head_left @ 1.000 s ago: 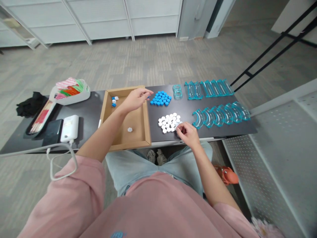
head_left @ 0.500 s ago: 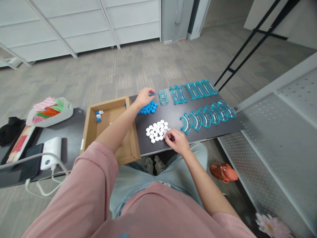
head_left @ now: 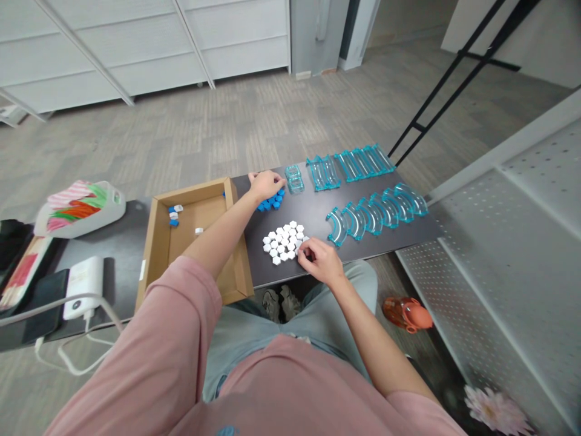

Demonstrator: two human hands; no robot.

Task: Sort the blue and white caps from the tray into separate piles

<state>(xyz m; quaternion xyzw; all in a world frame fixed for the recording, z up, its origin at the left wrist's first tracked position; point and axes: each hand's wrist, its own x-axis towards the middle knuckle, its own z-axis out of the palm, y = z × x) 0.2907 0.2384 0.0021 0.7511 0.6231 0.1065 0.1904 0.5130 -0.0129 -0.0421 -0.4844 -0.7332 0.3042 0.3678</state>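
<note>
My left hand (head_left: 266, 183) reaches across the cardboard tray (head_left: 157, 242) and rests curled on the cluster of blue hexagon tiles (head_left: 271, 202), covering most of it. My right hand (head_left: 318, 259) lies at the right edge of the patch of white hexagon tiles (head_left: 282, 241), fingers pinched against a tile there. Inside the tray lie a few blue and white tiles (head_left: 173, 215) at the far left and one white tile (head_left: 198, 231) near the middle.
Rows of clear teal straight track pieces (head_left: 358, 162) and curved ones (head_left: 376, 212) lie on the right of the dark table (head_left: 313, 218). A small clear box (head_left: 295, 180) sits beside the blue tiles. A basket (head_left: 77, 209), a charger (head_left: 82, 287) and a phone are at left.
My left hand moved from above the tray's edge onto the blue tiles and closed over them. My right hand stayed at the white tiles. The view swung to the right.
</note>
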